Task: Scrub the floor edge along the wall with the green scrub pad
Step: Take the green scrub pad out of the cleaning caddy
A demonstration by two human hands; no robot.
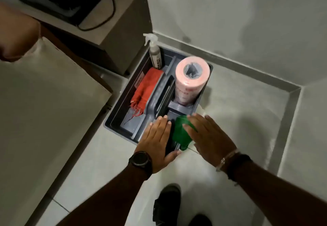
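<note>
Both our flat, spread hands, left (156, 141) and right (210, 137), grip nothing; the thin green scrub pad (180, 133) could slip into the grey plastic caddy (116, 128) beneath.

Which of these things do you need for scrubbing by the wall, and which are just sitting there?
Needed: green scrub pad, right hand, left hand.

Just sitting in the caddy: spray bottle, orange cloth, pink roll.

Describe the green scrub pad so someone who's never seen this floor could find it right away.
Find the grey caddy on the floor by the wall corner. The scrub pad sits at its near end, between the left hand and right hand. It's the only green thing; the cloth is orange, the roll pink.
</note>
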